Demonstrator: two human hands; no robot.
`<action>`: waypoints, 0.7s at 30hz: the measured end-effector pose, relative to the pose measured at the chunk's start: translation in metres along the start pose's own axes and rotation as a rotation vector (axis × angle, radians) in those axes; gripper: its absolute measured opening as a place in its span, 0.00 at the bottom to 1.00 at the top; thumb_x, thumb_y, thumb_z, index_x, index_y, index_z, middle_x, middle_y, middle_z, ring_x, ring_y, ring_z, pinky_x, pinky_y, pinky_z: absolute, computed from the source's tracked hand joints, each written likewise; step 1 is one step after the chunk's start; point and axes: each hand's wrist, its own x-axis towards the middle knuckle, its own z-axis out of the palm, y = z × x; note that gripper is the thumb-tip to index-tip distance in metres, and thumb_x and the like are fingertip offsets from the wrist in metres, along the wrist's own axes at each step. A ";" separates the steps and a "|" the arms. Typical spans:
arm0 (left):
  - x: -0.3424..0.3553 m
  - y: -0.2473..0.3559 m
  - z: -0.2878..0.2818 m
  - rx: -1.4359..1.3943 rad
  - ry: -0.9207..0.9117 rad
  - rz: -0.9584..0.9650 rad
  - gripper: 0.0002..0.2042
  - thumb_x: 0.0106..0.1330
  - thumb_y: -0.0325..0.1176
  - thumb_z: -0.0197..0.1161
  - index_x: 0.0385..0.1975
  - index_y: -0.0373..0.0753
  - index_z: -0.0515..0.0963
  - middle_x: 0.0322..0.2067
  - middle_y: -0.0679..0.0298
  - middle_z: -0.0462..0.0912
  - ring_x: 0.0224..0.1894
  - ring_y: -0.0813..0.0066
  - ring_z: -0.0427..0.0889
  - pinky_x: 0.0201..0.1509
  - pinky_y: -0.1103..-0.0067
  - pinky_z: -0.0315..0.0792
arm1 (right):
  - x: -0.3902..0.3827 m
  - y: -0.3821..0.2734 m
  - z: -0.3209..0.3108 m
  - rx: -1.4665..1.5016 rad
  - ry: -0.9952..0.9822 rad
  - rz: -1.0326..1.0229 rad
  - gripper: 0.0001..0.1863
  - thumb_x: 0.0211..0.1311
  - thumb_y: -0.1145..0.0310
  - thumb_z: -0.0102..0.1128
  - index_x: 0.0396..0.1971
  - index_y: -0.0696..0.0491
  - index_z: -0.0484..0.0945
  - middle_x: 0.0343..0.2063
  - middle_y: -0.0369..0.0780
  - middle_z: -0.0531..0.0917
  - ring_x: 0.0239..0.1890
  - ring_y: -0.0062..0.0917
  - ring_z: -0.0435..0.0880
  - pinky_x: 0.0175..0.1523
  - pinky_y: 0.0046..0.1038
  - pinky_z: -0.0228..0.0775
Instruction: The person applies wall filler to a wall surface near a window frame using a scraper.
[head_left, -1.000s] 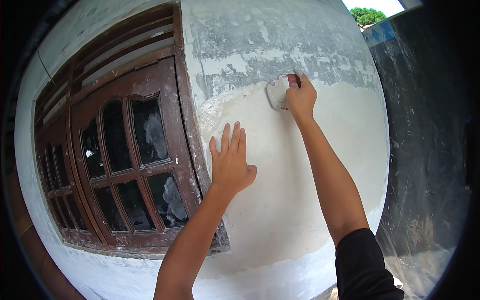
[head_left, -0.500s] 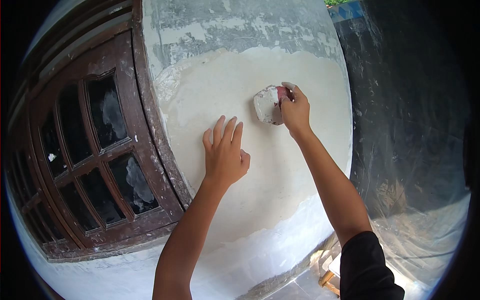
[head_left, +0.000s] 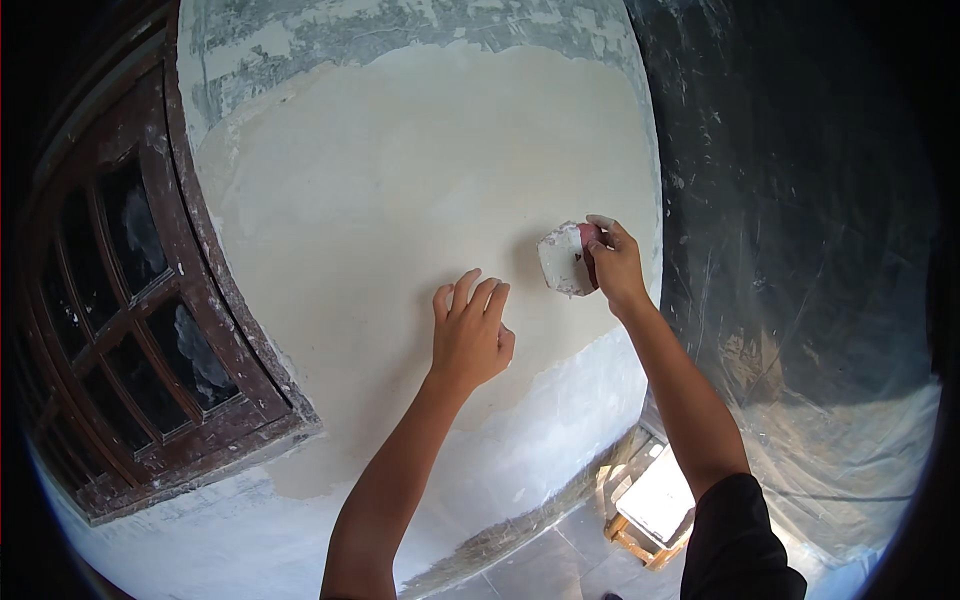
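My right hand (head_left: 617, 262) grips the reddish handle of a putty knife (head_left: 566, 262). Its broad blade is smeared with white putty and is held close to the wall; whether it touches cannot be made out. A wide patch of cream putty (head_left: 390, 190) covers the wall (head_left: 500, 455), with rough grey and white surface above it and whiter wall below. My left hand (head_left: 470, 335) is empty, its fingers apart and slightly curled, in front of the patch's lower part. I cannot tell whether its fingertips touch the wall.
A dark brown wooden window (head_left: 150, 300) with glass panes is set in the wall at the left. Dark plastic sheeting (head_left: 790, 200) hangs at the right. Down on the tiled floor (head_left: 540, 560) stands a small wooden stool (head_left: 655, 505) with a bright white top.
The view has swung right and down, so the window sits further left and more of the stool shows. The putty knife is now nearer the patch's right edge and lower on the wall.
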 end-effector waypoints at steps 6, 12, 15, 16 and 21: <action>-0.005 0.060 0.060 -0.096 -0.071 -0.016 0.23 0.45 0.24 0.59 0.47 0.37 0.74 0.45 0.63 0.78 0.57 0.64 0.70 0.59 0.64 0.57 | -0.009 0.051 -0.067 -0.115 -0.051 0.087 0.24 0.57 0.82 0.43 0.56 0.61 0.71 0.42 0.45 0.79 0.39 0.24 0.78 0.46 0.25 0.71; -0.017 0.125 0.120 -0.248 -0.216 -0.069 0.23 0.46 0.23 0.58 0.48 0.36 0.74 0.40 0.62 0.79 0.48 0.65 0.74 0.52 0.69 0.62 | -0.028 0.100 -0.144 -0.260 0.028 0.157 0.22 0.55 0.80 0.47 0.53 0.64 0.72 0.44 0.51 0.82 0.43 0.32 0.83 0.48 0.27 0.74; -0.029 0.157 0.150 -0.351 -0.218 -0.068 0.22 0.47 0.24 0.59 0.47 0.36 0.74 0.34 0.61 0.78 0.41 0.64 0.75 0.47 0.68 0.65 | -0.038 0.132 -0.190 -0.227 0.009 0.196 0.22 0.55 0.81 0.48 0.52 0.63 0.73 0.42 0.49 0.83 0.41 0.31 0.83 0.47 0.27 0.74; -0.033 0.165 0.157 -0.367 -0.235 -0.066 0.22 0.47 0.24 0.59 0.47 0.36 0.74 0.34 0.61 0.78 0.41 0.64 0.75 0.47 0.68 0.65 | -0.044 0.137 -0.200 -0.233 0.020 0.215 0.22 0.55 0.81 0.48 0.52 0.63 0.73 0.42 0.49 0.83 0.41 0.31 0.83 0.47 0.27 0.74; -0.060 0.209 0.199 -0.473 -0.445 -0.126 0.22 0.50 0.24 0.58 0.50 0.38 0.72 0.38 0.59 0.81 0.43 0.63 0.78 0.46 0.66 0.69 | -0.086 0.165 -0.251 -0.183 0.081 0.408 0.17 0.59 0.84 0.47 0.48 0.63 0.74 0.39 0.43 0.82 0.40 0.23 0.80 0.46 0.24 0.72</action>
